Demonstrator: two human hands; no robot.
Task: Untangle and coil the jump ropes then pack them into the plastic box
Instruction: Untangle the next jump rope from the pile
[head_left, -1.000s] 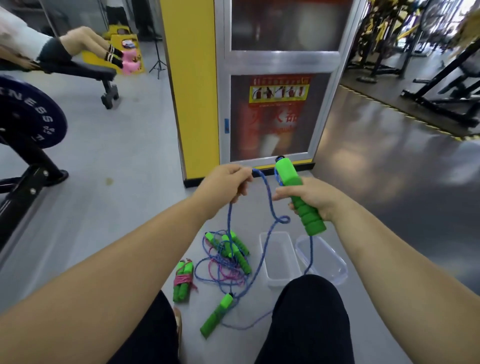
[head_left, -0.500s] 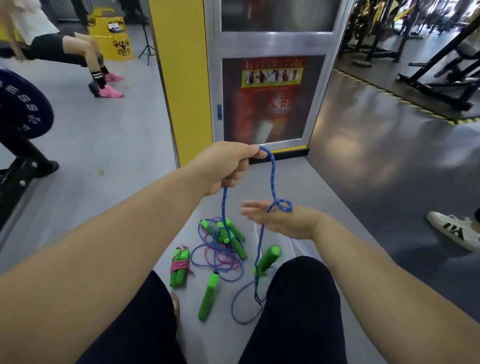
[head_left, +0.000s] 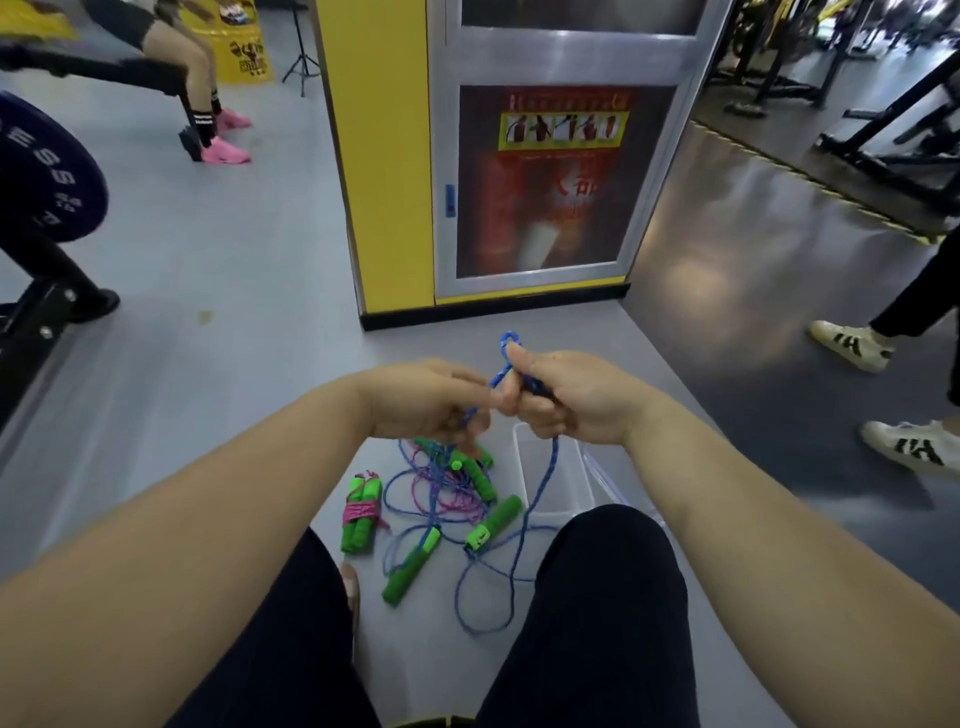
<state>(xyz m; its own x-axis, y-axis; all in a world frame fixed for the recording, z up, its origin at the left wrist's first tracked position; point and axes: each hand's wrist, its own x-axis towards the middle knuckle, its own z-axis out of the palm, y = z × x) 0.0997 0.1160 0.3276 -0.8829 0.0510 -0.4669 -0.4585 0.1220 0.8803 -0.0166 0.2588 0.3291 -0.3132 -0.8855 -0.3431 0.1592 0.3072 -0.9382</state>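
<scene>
Head view: both hands work at chest height over the floor (head_left: 249, 364), between the person's knees. The right hand (head_left: 571, 402) pinches the blue rope (head_left: 551, 467) between thumb and forefinger, just under a small loop (head_left: 508, 343) that stands above the fingers. The left hand (head_left: 426, 402) touches the right, its fingers curled round the same rope; motion blur hides their exact placing.

Status, judged from the layout:
- Done: one coiled bundle (head_left: 361, 512), green handles bound with pink rope, lies on the floor and is not yet packed.
- In hand: the blue rope, apparently still knotted.
- Left: a tangle (head_left: 441, 480) of blue and pink rope with handles; all packing. The plastic box (head_left: 521, 457) looks empty.

Orientation: the blue rope hangs from the right hand across the box to the floor. Its two loose handles (head_left: 410, 566) (head_left: 494, 521) lie diagonally, long axes running near-left to far-right. The box's long axis points away from the person.
</scene>
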